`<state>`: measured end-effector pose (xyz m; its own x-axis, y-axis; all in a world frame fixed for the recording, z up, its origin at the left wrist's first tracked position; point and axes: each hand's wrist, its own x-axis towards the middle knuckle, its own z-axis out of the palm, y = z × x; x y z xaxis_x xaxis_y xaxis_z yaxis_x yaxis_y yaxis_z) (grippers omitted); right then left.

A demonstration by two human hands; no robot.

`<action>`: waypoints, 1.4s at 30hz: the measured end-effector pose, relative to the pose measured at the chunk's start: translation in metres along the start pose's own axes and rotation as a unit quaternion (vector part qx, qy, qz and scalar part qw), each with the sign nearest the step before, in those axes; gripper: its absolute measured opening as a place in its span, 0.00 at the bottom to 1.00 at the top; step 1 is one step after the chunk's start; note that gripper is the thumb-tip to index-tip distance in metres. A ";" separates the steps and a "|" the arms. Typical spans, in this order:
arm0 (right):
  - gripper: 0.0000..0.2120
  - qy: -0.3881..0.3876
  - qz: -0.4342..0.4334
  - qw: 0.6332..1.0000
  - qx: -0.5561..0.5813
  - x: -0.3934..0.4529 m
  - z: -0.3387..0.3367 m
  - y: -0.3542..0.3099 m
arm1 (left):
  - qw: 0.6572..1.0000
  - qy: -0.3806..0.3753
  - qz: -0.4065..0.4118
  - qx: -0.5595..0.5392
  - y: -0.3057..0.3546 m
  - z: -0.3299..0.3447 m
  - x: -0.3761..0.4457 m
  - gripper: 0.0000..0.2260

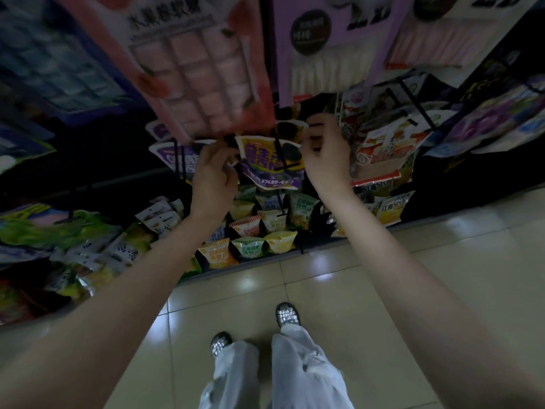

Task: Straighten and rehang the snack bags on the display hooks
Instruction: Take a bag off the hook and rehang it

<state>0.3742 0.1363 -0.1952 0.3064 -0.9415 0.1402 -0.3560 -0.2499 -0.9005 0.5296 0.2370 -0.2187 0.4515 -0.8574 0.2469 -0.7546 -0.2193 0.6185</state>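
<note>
**Mid-rehang, one bag in hand**

Below my hands, the floor bin (283, 255) holds small orange, green and yellow packets. Between them hangs the yellow-and-purple snack bag (269, 163), not yet squared on its black hook (278, 149). My left hand (213, 172) pinches its edge; my right hand (327, 152) curls around the other side.

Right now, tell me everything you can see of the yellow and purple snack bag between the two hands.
The yellow and purple snack bag is a glossy, crinkled plastic pouch with a white edge, bold purple characters on yellow above and a purple band with white lettering below; dark round shapes are printed near its top. It hangs tilted on a black display hook that crosses its front. The left hand holds its left upper corner and the right hand its right edge. Whether either grip pinches it is unclear. Small packets lie below it.
</note>
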 end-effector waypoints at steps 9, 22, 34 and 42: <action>0.14 -0.160 -0.152 0.975 -0.027 -0.051 0.098 -0.118 | 0.980 0.154 -0.123 -0.016 -0.072 -0.159 -0.036 0.14; 0.18 -0.233 -0.063 0.966 0.088 -0.066 0.267 -0.278 | 0.968 0.211 -0.132 -0.042 -0.169 -0.335 -0.075 0.13; 0.07 -0.237 -0.126 0.953 0.138 -0.109 0.196 -0.294 | 0.959 0.221 -0.044 -0.173 -0.162 -0.357 -0.072 0.13; 0.07 -0.244 0.103 0.962 0.073 -0.124 0.118 -0.175 | 0.957 -0.080 -0.066 -0.272 -0.130 -0.260 -0.071 0.07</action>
<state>0.5033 0.3231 -0.1035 0.6333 -0.7407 -0.2243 -0.3360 -0.0020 -0.9419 0.7192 0.4473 -0.1227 0.4134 -0.9092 0.0493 -0.3177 -0.0932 0.9436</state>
